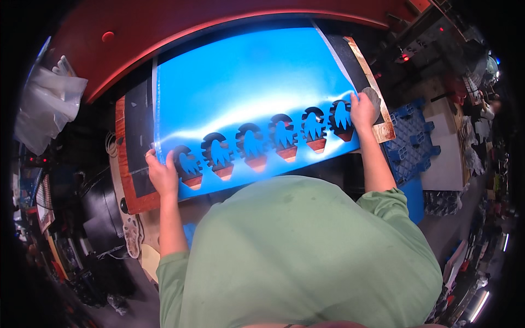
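Note:
A large glossy blue sheet (251,71) spans the work surface in front of me. Along its near edge runs a row of several cut-out shapes, through which the dark and brown surface below shows. My left hand (163,172) grips the near left corner, thumb on top. At the right edge, my right hand (363,112) is closed on the sheet beside the last cut-out. A grey ribbed piece (373,97) shows just behind the right hand; whether it is touched I cannot tell. The fingers under the sheet are hidden.
A red machine body (219,19) stands across the far side. Dark board (139,120) with a reddish-brown rim borders the sheet. Clear plastic (46,104) hangs at far left. On the right are a blue plastic pallet (407,142) and a pale box (437,131).

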A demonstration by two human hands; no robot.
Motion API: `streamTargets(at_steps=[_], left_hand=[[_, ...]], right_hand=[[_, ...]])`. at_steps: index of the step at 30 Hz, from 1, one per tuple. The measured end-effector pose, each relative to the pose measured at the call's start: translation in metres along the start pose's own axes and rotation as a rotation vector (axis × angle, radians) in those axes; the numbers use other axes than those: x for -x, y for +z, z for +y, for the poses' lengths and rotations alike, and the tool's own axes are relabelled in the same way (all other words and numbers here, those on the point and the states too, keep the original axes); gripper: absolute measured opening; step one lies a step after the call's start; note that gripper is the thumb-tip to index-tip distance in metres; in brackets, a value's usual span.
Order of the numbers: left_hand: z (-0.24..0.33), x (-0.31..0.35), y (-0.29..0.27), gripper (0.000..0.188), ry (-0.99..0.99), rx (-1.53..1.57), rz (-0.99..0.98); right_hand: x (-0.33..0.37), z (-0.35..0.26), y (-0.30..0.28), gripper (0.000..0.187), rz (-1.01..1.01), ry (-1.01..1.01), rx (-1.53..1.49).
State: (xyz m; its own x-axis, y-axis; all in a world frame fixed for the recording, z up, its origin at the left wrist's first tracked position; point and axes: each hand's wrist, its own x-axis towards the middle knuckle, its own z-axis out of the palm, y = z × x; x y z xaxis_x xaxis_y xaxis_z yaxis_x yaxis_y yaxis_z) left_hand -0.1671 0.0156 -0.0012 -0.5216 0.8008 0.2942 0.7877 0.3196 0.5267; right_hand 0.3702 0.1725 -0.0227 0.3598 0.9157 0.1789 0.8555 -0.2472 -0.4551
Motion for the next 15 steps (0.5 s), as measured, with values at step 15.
streamTargets(at_steps=[15], left_hand=[[0.001, -0.02, 0.003, 0.05, 0.032, -0.447, -0.204]], right_hand=[[-0.007, -0.016, -0.033, 0.056, -0.017, 0.079, 0.097]])
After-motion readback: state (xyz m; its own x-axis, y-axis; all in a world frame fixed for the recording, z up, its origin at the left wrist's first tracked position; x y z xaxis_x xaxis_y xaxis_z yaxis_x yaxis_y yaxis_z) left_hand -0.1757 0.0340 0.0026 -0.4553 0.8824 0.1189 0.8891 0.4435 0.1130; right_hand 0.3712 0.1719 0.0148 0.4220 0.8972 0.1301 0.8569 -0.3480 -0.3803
